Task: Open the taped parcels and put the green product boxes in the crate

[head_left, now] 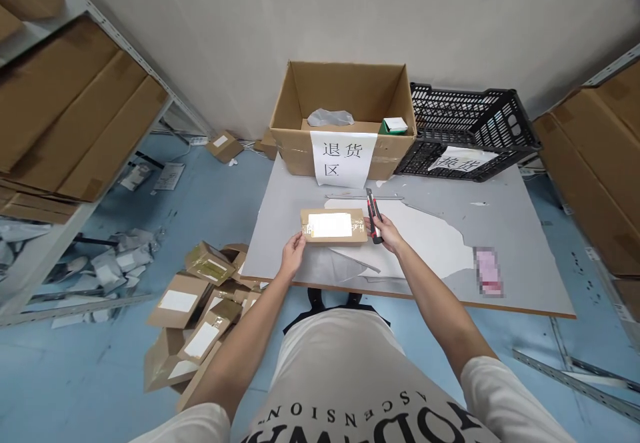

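Note:
A small taped cardboard box (357,228) with a white label on top is in front of me over the table. My left hand (293,254) grips its left end, thumb at the near left corner. At the box's right end, my right hand (387,231) is closed around a black and red utility knife (372,213); its fingertips reach the box's edge. The knife points away from me. Whether its blade is out, I cannot tell.
On the table (525,229), a large open cardboard box (293,153) with a paper sign holds a plastic bag and a green box. Right of it stands a black crate (465,133). Parcels (205,296) are piled on the floor at left. A blurred pink item (487,269) lies at right.

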`<control>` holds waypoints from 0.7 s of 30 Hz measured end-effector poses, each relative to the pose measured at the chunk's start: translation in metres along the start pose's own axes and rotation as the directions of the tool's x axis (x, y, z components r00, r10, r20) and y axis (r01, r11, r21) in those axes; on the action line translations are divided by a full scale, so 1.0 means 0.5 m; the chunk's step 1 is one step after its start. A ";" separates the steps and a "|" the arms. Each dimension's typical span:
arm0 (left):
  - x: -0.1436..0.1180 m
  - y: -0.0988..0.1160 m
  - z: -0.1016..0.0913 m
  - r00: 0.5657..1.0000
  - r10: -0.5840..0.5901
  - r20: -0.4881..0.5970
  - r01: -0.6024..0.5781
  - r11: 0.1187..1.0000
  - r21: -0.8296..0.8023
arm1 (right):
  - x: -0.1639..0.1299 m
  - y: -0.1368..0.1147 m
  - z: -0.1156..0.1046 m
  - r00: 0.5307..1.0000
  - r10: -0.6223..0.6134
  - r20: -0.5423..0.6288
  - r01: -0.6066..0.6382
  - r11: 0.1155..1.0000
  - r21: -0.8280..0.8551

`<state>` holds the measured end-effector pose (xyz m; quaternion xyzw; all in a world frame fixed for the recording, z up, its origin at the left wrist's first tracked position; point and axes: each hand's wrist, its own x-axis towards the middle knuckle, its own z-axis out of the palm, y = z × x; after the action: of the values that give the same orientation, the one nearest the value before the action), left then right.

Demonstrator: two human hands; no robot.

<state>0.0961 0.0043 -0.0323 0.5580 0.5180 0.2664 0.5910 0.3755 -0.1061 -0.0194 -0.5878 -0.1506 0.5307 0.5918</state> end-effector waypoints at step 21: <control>0.122 0.128 0.094 0.784 0.195 0.590 -0.617 0.351 0.704 | -0.107 -0.035 -0.127 0.998 0.029 0.063 0.003 0.891 -0.455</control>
<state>0.1752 0.0559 0.0009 0.9322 0.2825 -0.0168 0.2256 0.4132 -0.1786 0.0024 -0.6924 -0.2865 0.5044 0.4290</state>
